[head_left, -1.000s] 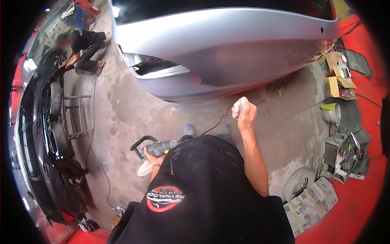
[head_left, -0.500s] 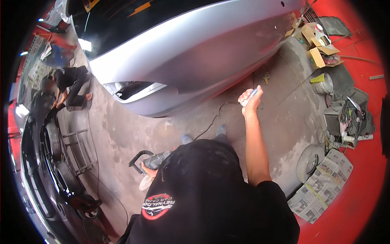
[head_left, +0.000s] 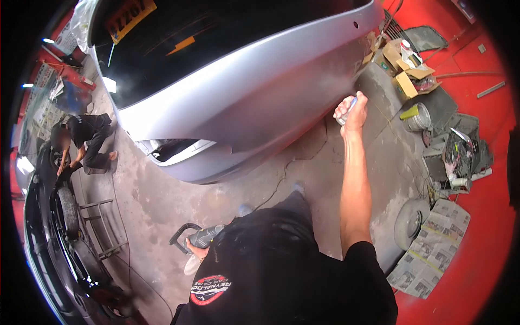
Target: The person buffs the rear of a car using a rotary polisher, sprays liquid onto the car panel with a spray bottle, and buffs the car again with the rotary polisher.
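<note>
My left hand (head_left: 196,251) is wrapped round a dark grey power polisher (head_left: 206,236) with a black loop handle, held low at my left side. A whitish round part, perhaps its pad, shows below that hand. My right arm reaches forward, and its hand (head_left: 355,115) is closed round a small, pale bottle-like object with blue on it (head_left: 353,102). Fingers cover most of the object, so its kind is unclear. Beyond this hand curves the silver car body panel (head_left: 271,97), with a lamp opening (head_left: 173,150) at its lower left corner. Whether the object touches the panel cannot be told.
At left a person (head_left: 89,135) crouches by dark car parts (head_left: 49,233) and a metal frame (head_left: 103,227). A cord (head_left: 279,184) crosses the floor. On the right are cardboard boxes (head_left: 403,84), a bucket (head_left: 417,118), a wheel (head_left: 410,222) and newspaper (head_left: 430,252).
My right hand has moved forward and slightly right, nearer the panel, with the object in it. The view has shifted, showing more of the car's dark glass. The polisher stays at my left side.
</note>
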`<state>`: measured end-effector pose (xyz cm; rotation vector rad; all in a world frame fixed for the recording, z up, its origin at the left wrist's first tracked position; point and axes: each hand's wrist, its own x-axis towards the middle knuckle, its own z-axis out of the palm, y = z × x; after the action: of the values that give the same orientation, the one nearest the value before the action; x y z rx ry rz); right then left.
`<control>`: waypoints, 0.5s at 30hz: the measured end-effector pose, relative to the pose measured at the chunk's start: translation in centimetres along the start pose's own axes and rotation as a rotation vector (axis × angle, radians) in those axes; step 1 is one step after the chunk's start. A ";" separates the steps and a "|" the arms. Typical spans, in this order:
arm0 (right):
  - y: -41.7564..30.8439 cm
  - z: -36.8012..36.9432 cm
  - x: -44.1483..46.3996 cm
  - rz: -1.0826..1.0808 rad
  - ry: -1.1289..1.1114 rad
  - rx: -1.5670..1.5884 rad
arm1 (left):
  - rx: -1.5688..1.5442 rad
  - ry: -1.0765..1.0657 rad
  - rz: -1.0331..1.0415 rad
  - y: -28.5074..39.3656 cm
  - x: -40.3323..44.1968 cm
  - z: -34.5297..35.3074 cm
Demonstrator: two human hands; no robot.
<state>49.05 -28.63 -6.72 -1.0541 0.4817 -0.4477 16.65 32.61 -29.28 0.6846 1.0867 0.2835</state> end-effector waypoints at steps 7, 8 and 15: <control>-12.0 4.8 8.3 -0.026 -0.127 -0.277 | -0.078 0.013 0.030 -4.7 -4.1 3.3; -13.3 4.8 9.9 0.002 -0.191 -0.348 | -0.079 0.021 0.036 -5.9 -5.1 3.7; -17.9 3.6 16.3 -0.149 -0.272 -0.426 | -0.064 0.080 0.069 -11.5 -13.0 7.1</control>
<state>62.20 -42.84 8.20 -1.5454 0.2596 -0.3315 15.67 14.33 -25.20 0.6588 1.1271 0.4061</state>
